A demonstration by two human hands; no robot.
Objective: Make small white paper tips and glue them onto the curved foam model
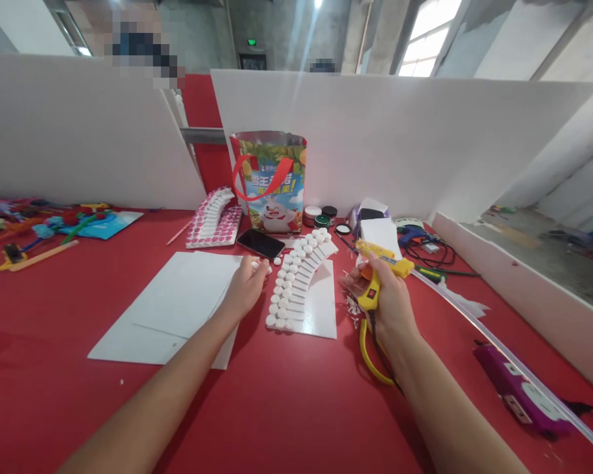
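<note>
Left hand (245, 284): fingers curled in, thumb close to forefinger, small white pieces at the tips; whether it grips them, I cannot tell.
Right hand (393, 299): closed around the handle of a yellow glue gun (371, 294), a long clear glue stick (466, 309) trailing from its back.
Fuzzy craft stems (86, 227): green, blue and red, at the far left.
White sheets (165, 296): flat, smooth, overlapping, under the left forearm.
Pink-patterned board (227, 232): bears a curved, ribbed white strip.
Smartphone (260, 244): black, glossy, lying beyond the left hand.
Carrier bag (275, 214): shiny, red-handled, printed with a cartoon snowman; "雪王" and "果!" are legible, the handle hides other characters.
Curved white piece (301, 280): between the hands, partly over a glossy white card (320, 316); round white discs (286, 285) line its left edge, grey lines cross it.
Jars (320, 216): small, round, behind the curved piece.
Power strip (520, 388): purple and white plastic, far right.
</note>
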